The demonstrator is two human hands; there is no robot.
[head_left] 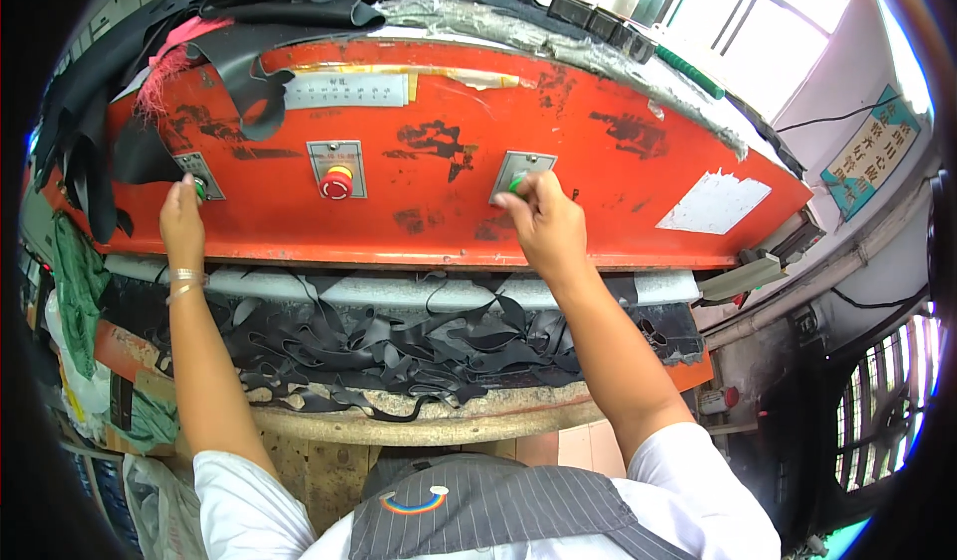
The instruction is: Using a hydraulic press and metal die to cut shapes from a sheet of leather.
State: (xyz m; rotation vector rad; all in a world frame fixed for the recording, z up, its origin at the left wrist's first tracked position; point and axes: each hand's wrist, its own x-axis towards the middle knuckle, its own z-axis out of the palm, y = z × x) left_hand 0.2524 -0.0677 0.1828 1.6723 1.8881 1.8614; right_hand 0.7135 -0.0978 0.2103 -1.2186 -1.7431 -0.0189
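Observation:
My left hand (182,223) is closed at the left green push button (200,189), its fingertips against it. My right hand (551,223) is at the right green push button (516,182), its fingers curled over it and partly hiding it. Both buttons sit on metal plates in the red front panel (429,226) of a machine. Between my hands a red emergency-stop knob (336,183) with a yellow collar stands out from its own plate, untouched. Under the panel, tangled black leather-like scraps (379,346) cover the machine's bed.
Black sheet material (319,7) is heaped on top of the machine and hangs over its left side, beside pink frayed cloth (164,67). A green ridged handle (690,72) lies at the upper right. Plastic bags (80,291) hang at the left.

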